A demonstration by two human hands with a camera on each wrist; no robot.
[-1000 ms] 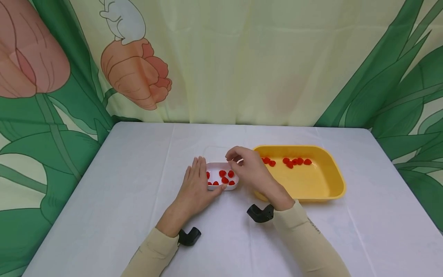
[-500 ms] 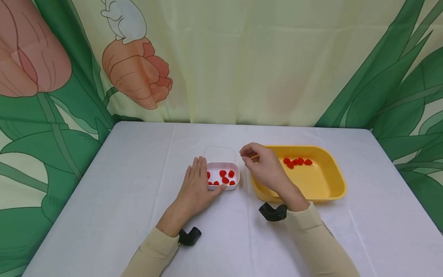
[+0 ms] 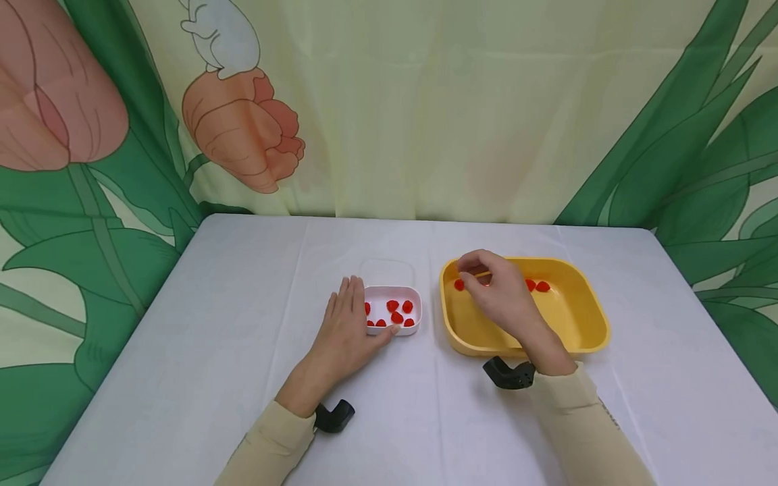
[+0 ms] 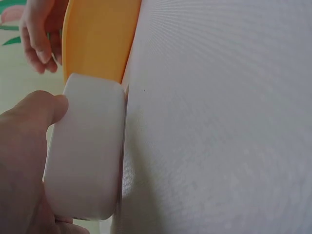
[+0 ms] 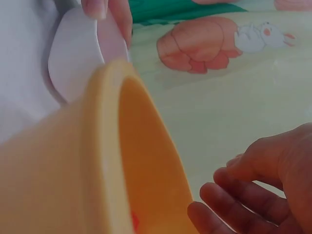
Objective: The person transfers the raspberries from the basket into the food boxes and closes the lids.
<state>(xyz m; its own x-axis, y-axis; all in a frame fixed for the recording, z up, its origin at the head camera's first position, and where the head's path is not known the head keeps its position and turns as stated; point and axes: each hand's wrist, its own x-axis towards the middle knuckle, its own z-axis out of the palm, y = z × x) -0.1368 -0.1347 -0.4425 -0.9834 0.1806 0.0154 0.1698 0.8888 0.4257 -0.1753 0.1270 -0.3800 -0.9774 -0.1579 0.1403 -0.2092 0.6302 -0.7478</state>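
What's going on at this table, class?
A person's left hand lies against a small white box, pale pink inside, holding red berry-shaped pieces. The right hand, loosely bent with nothing visible in its grasp, is over a yellow rounded-rectangular tray. More red pieces lie in the tray.

A rabbit-printed curtain [image 3: 413, 121] hangs behind the white tablecloth [image 3: 243, 290].

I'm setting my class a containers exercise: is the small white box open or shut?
Open. In the head view, red pieces show inside the small white box, and what looks like its clear lid lies behind it.
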